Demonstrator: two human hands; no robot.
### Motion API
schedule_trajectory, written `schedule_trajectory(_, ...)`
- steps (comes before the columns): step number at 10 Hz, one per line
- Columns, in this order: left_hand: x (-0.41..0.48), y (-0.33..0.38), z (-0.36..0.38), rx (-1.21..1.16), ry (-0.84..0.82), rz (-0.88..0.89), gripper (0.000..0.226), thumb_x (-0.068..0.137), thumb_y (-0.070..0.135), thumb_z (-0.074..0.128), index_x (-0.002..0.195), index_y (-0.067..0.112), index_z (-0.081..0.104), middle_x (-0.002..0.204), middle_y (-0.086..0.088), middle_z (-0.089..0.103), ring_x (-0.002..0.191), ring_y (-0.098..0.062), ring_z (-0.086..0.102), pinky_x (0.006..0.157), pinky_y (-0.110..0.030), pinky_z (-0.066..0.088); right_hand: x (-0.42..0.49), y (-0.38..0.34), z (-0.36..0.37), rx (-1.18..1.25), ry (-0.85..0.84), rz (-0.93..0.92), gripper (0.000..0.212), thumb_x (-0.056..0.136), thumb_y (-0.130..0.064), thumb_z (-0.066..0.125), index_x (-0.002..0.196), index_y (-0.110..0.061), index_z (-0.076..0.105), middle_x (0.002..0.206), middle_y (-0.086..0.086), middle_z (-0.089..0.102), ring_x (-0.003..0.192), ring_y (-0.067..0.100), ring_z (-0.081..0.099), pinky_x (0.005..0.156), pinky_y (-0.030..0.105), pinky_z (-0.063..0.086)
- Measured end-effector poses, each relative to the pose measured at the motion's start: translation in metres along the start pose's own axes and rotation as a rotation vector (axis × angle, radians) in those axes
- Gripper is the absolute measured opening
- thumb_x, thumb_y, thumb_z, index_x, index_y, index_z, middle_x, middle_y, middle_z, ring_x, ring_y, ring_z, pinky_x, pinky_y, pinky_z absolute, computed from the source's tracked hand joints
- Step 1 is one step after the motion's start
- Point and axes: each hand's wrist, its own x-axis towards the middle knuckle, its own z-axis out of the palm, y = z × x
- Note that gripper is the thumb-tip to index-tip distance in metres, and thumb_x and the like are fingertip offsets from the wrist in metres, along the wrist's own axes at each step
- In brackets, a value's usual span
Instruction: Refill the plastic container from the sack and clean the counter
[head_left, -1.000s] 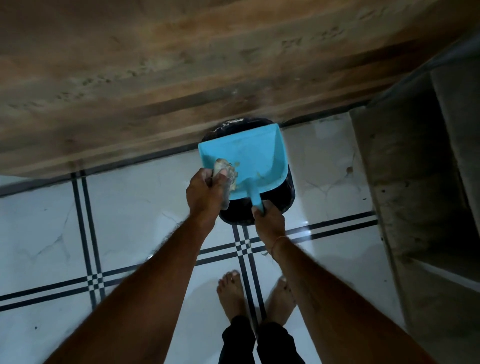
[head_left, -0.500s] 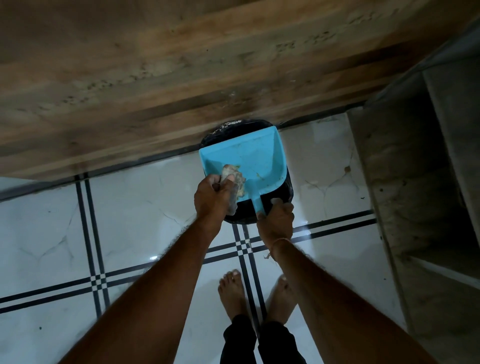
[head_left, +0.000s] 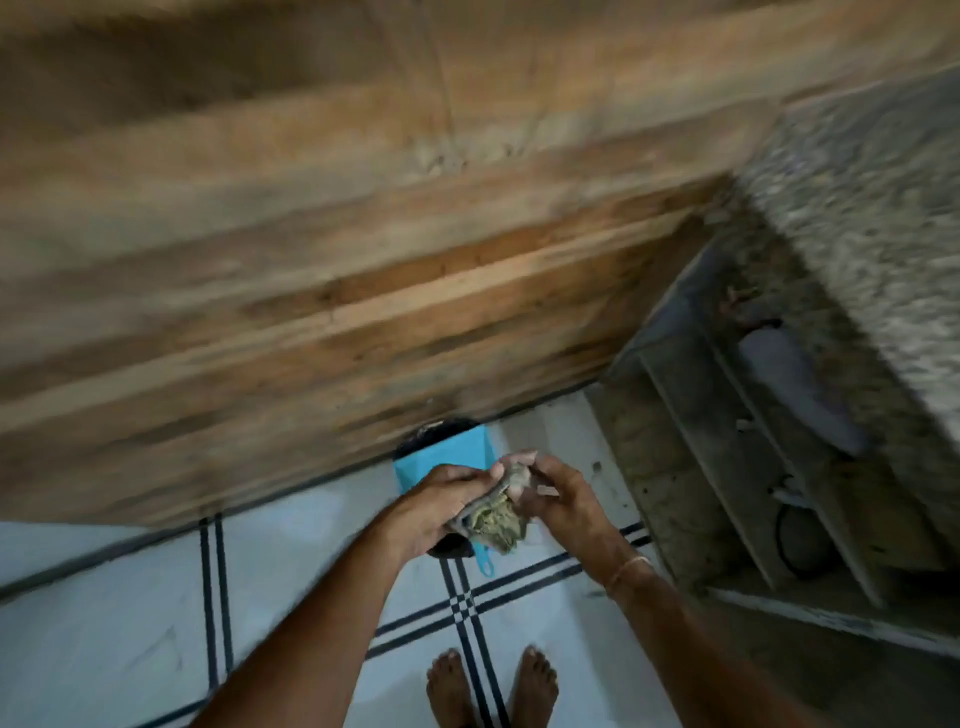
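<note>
Both of my hands hold a crumpled, dirty cloth (head_left: 496, 514) in front of me, above the floor. My left hand (head_left: 441, 499) grips its left side and my right hand (head_left: 553, 493) pinches its right side. Below them a blue dustpan (head_left: 415, 465) rests on top of a black bin (head_left: 441, 428) that stands against the wooden wall; its handle (head_left: 483, 561) sticks out toward me. Most of the bin is hidden by the dustpan and my hands. The sack and the plastic container are out of view.
A wooden panel wall (head_left: 363, 260) runs across the back. A speckled stone counter (head_left: 883, 208) with shelves beneath (head_left: 753, 467) stands at the right. The floor (head_left: 130, 623) is white tile with dark lines, and my bare feet (head_left: 488, 686) stand on it.
My right hand has let go of the dustpan handle and now takes hold of the cloth. The dustpan lies on the bin by itself. The view has tilted up and back.
</note>
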Motion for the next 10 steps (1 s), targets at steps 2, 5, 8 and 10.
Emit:
schedule_trajectory(2, -0.094, 0.102, 0.076, 0.063, -0.168, 0.064, 0.047, 0.086, 0.057, 0.066, 0.107, 0.016, 0.072, 0.102, -0.008, 0.077, 0.097, -0.022, 0.072, 0.092, -0.044, 0.058, -0.081, -0.127, -0.057, 0.212, 0.194, -0.051, 0.024, 0.099, -0.013, 0.062, 0.103, 0.011, 0.062, 0.087, 0.014, 0.068, 0.077, 0.020, 0.065, 0.068, 0.024, 0.057)
schedule_trajectory(5, -0.098, 0.185, 0.207, 0.318, -0.094, 0.341, 0.074, 0.058, 0.036, 0.093, 0.120, 0.010, 0.063, 0.119, -0.019, 0.072, 0.108, -0.031, 0.070, 0.092, -0.046, 0.056, -0.112, -0.189, -0.166, 0.591, 0.463, -0.011, 0.071, 0.085, -0.047, 0.079, 0.104, 0.019, 0.059, 0.103, 0.036, 0.070, 0.088, 0.039, 0.069, 0.088, 0.059, 0.057)
schedule_trajectory(8, -0.061, 0.241, 0.357, 0.285, 0.022, 0.454, 0.020, 0.096, 0.026, 0.071, 0.099, 0.006, 0.071, 0.078, 0.001, 0.076, 0.073, -0.011, 0.073, 0.056, -0.020, 0.050, -0.140, -0.210, -0.293, 0.521, 0.634, -0.040, 0.031, 0.091, -0.033, 0.072, 0.090, -0.003, 0.068, 0.077, 0.018, 0.063, 0.069, 0.030, 0.062, 0.067, 0.045, 0.054)
schedule_trajectory(10, -0.017, 0.236, 0.420, 0.402, 0.021, 0.461, 0.057, 0.084, 0.026, 0.083, 0.123, 0.021, 0.041, 0.130, -0.002, 0.045, 0.111, -0.015, 0.050, 0.088, -0.035, 0.047, -0.137, -0.182, -0.349, 0.412, 0.899, -0.053, 0.030, 0.085, -0.035, 0.074, 0.100, -0.028, 0.049, 0.105, 0.026, 0.069, 0.093, 0.046, 0.071, 0.073, 0.057, 0.063)
